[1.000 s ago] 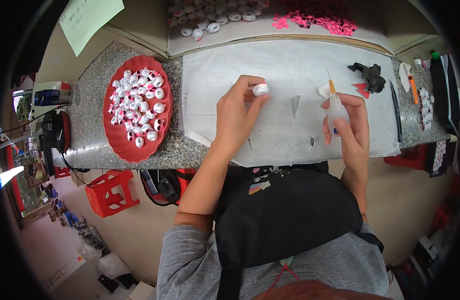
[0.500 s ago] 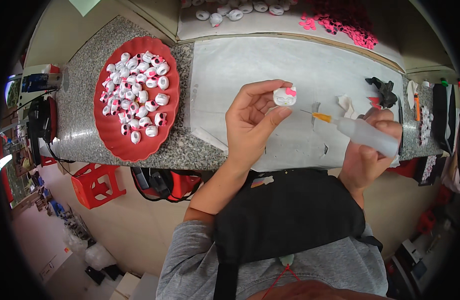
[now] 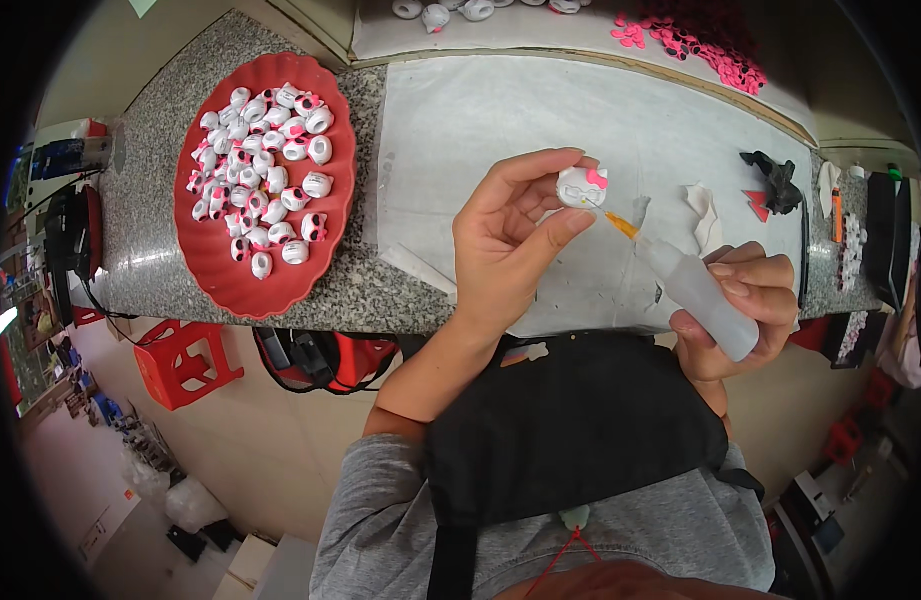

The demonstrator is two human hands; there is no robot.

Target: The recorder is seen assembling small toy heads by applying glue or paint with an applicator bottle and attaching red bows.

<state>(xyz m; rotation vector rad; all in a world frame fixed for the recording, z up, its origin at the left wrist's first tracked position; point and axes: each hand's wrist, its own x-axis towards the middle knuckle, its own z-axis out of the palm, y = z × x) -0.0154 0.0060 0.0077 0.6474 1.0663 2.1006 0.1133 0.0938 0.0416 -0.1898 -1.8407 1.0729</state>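
Between the thumb and fingers of my left hand (image 3: 516,235) is a small white cat-head figurine (image 3: 582,187) with a pink bow, its front turned up. My right hand (image 3: 746,305) is wrapped round a translucent squeeze bottle (image 3: 703,298) with an orange needle tip (image 3: 626,226). The bottle tilts up to the left, and its thin needle reaches the lower edge of the figurine; whether it touches is too fine to tell. To the left, a red scalloped tray (image 3: 299,278) holds many similar white heads, some with pink bows and dark eye pieces.
White paper (image 3: 461,110) covers the granite counter (image 3: 381,300) under my hands. Crumpled black plastic (image 3: 776,182) and a torn white scrap (image 3: 703,215) lie at the right. A shelf behind carries more white heads and a pile of pink pieces (image 3: 716,60). Below left stands a red stool (image 3: 189,362).
The bottle has swung to a steeper tilt and its needle has come left to the figurine. My left hand has tipped the figurine slightly. The whole view has shifted a little.
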